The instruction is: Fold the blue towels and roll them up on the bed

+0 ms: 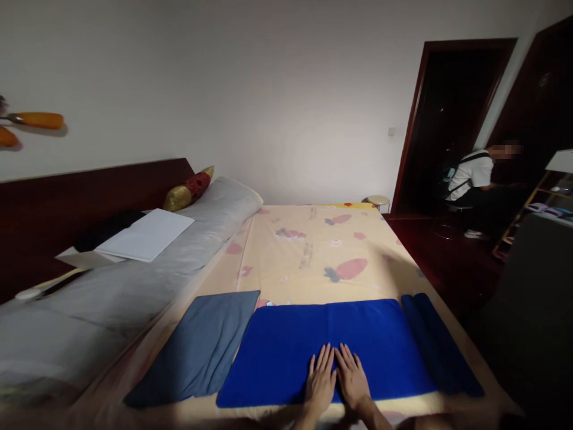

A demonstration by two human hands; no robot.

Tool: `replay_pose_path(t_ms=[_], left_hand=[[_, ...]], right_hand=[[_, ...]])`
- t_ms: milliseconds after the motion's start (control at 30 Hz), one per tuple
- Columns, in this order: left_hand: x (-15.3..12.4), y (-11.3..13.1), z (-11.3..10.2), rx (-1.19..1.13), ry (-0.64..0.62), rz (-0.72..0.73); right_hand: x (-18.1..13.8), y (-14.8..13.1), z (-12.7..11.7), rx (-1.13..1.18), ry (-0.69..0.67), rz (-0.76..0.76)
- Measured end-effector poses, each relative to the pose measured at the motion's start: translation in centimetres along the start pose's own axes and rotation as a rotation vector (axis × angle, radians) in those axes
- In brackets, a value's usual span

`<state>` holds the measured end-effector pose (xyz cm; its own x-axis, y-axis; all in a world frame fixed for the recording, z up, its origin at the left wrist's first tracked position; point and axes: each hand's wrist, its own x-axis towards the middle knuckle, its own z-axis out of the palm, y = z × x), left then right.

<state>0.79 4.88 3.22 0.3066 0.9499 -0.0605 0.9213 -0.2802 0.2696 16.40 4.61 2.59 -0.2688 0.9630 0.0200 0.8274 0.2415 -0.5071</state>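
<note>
- Head view, far left: orange-handled object (pixel 40 120) against the pale wall.
- Below, dark wood headboard (pixel 111 188) along the bed.
- In front of the headboard, white papers (pixel 150 233) on grey bedding (pixel 165 278), next to something black, too dark to tell.
- Near the wall, red-and-gold cushion (pixel 190 190) leaning on the same bedding.
- Nearer, grey-blue cloth (pixel 201 346) lying flat with slight wrinkles, just beside a royal-blue cloth.
- Underneath, cream bedsheet (pixel 293 283) with pink, carrot-like prints.
- Bottom centre, royal-blue cloth (pixel 282 343) spread flat on the bedsheet, with a faint crease down the middle.
- On its near part, left hand (pixel 321 377) laid palm-down, fingers stretched forward and slightly parted, holding nothing.
- Just beside, right hand (pixel 353 379) likewise flat on the cloth, fingers extended, grasping nothing.
- Beyond the bed's far end, round stool (pixel 378 201) near a dark door frame (pixel 412 116).
- Along the right edge of the royal-blue cloth, dark-blue cloth (pixel 443 343) in long, roll-like folds.
- Far right, seated person (pixel 477 173) in a white top with a backpack, near a shelf rack (pixel 548 177).
</note>
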Motion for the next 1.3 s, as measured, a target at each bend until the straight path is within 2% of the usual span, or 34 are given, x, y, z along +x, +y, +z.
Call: replay_pose_path(t_ms=[67,200,267,300,367,433,467,533,633,700,733,767,833,933,1000,1100,1200,1300], left_hand=[[-1.6,-3.2,-0.6,0.061,0.057,-0.173],[-6.6,-13.0,-3.5,0.18,0.157,-0.664],[-8.7,-16.8,-4.6,0.212,0.167,-0.777],[-9.2,-17.7,-4.9,0.223,0.159,-0.802],[-9.0,-17.6,-5.2,0.228,0.149,-0.826],[-7.3,-14.9,-5.0,0.214,0.166,-0.783],[-6.1,-12.9,-4.7,0.208,0.181,-0.721],[-3.7,-8.1,-3.7,0.161,0.199,-0.482],[-1.1,-1.7,-1.4,0.013,0.096,-0.183],[-0.3,0.6,-0.2,-0.046,0.026,-0.038],[-0.2,0.9,0.1,-0.057,0.006,0.002],[-0.3,0.6,0.2,-0.055,0.0,0.011],[-0.9,-1.4,-0.3,-0.011,0.03,-0.088],[-2.9,-6.8,-2.0,0.118,0.119,-0.39],[-4.8,-10.7,-3.1,0.177,0.157,-0.56],[-7.4,-14.9,-3.8,0.21,0.187,-0.71],[-8.0,-15.6,-3.7,0.203,0.194,-0.775],[-6.2,-12.9,-2.9,0.183,0.233,-0.673]], right_hand=[[-1.2,2.9,-0.6,-0.061,0.064,0.111],[-5.8,12.3,-3.5,-0.207,0.26,0.371],[-7.9,15.8,-4.2,-0.215,0.304,0.417],[-8.5,16.7,-4.3,-0.214,0.325,0.432],[-8.7,16.6,-4.0,-0.208,0.369,0.443],[-7.6,14.1,-3.3,-0.183,0.385,0.4],[-6.7,12.2,-2.8,-0.158,0.37,0.353],[-4.6,7.7,-1.7,-0.078,0.275,0.221],[-2.0,1.9,-0.1,0.033,0.084,0.042],[-1.0,0.3,0.5,0.058,0.007,-0.02],[-0.8,0.3,0.4,0.053,0.0,-0.02],[-0.8,1.0,0.2,0.035,0.014,0.003],[-1.3,3.8,-0.8,-0.034,0.09,0.112],[-3.5,10.1,-2.8,-0.171,0.237,0.318],[-5.4,14.1,-3.7,-0.227,0.302,0.401],[-7.4,17.5,-3.8,-0.253,0.345,0.449],[-7.3,16.6,-2.8,-0.264,0.385,0.488],[-5.2,12.0,-1.4,-0.247,0.341,0.431]])
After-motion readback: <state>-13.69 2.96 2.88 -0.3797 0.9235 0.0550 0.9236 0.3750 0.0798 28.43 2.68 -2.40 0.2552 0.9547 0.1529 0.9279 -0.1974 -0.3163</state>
